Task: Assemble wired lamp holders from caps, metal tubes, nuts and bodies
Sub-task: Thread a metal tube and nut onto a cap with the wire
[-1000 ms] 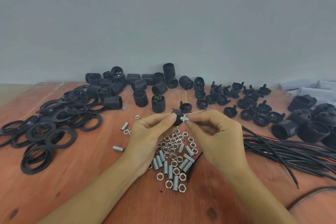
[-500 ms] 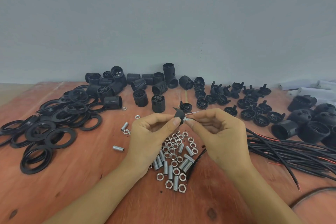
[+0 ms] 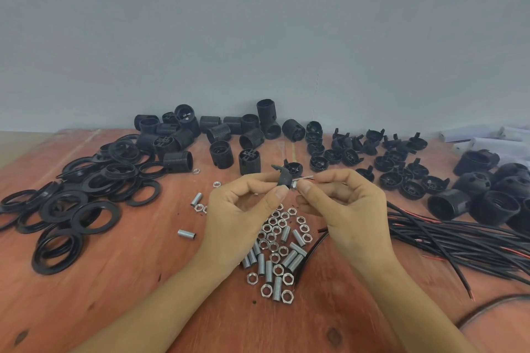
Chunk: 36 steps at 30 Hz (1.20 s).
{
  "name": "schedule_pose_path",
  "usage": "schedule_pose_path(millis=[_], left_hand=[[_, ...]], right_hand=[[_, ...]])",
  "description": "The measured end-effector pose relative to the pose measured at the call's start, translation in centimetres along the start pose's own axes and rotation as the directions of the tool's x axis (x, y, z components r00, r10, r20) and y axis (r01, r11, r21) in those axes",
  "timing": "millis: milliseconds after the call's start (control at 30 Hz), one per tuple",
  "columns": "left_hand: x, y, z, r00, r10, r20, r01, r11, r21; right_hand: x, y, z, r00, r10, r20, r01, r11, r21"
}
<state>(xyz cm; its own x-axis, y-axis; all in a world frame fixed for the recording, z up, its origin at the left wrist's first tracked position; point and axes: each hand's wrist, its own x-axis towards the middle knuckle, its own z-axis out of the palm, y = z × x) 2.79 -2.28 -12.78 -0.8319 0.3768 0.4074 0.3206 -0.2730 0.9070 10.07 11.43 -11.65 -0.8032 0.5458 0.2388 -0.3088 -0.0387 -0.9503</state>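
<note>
Held in the air just above the pile of nuts and tubes (image 3: 275, 249): one small black cap (image 3: 284, 179), tab pointing up, pinched between thumb and forefinger of the left hand (image 3: 238, 209). Touching its right side, a silver metal piece (image 3: 294, 184) pinched by the right hand (image 3: 347, 209); nut or tube, cannot tell. Left of the pile, black rings (image 3: 71, 203); behind it, threaded bodies (image 3: 220, 135); right of it, cables (image 3: 444, 238) on the wooden table (image 3: 114, 295).
</note>
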Motion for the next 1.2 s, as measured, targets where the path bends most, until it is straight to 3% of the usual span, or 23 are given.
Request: schedule_pose_path(millis=[233,467,733,1200], left_hand=[[-0.04,-0.13,-0.2,0.989,0.121,0.09,-0.12,0.993,-0.013],[0.36,-0.32,-0.53,0.995,0.097,0.031,-0.097,0.995,-0.004],[0.41,-0.14,-0.53,0.991,0.125,0.054,-0.126,0.992,0.017],[0.36,-0.28,-0.58,0.989,0.128,0.075,-0.132,0.99,0.043]], right_hand=[[-0.3,0.79,0.58,1.0,-0.01,0.016,0.011,0.995,-0.099],[-0.1,0.42,0.26,0.988,0.077,0.134,-0.07,0.996,-0.057],[-0.2,0.35,0.68,0.971,0.156,0.179,-0.125,0.977,-0.175],[-0.03,0.66,0.38,0.981,0.087,0.171,-0.049,0.974,-0.219]])
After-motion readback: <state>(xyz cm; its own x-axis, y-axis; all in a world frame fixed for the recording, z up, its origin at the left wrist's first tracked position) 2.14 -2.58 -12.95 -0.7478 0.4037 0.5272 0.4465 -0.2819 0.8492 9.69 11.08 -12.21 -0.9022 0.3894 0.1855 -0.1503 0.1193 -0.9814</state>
